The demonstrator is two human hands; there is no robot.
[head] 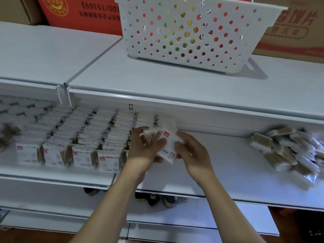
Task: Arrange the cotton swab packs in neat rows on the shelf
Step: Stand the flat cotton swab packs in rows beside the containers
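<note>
at the centre of the frame, above the white shelf (219,172), both hands meet on a small bunch of cotton swab packs (160,142). the left hand (144,148) has its fingers curled round the fanned packs from the left side, thumb across the front, so the wooden sticks and white tips show between its fingers. the right hand (192,151) grasps the white-labelled pack at the front of the bunch, thumb on its face and fingers bent behind its right edge. the bunch is held just in front of the right end of the rows, near the shelf's back wall.

in the left half of the frame, the arranged packs (70,137) stand upright in neat rows running from the shelf's front edge to the back, each front pack showing a white label with a small red mark. the rows at the far left are blurred.

at the right edge of the frame, a loose pile of packs (287,151) lies jumbled on the same shelf, well apart from the hands, with bare shelf between.

on the upper shelf (175,79), in the upper middle of the frame, stands a white perforated basket (184,32), coloured items showing through its holes. behind it, along the top of the frame, are cardboard boxes (78,13), one red with printed characters.
</note>
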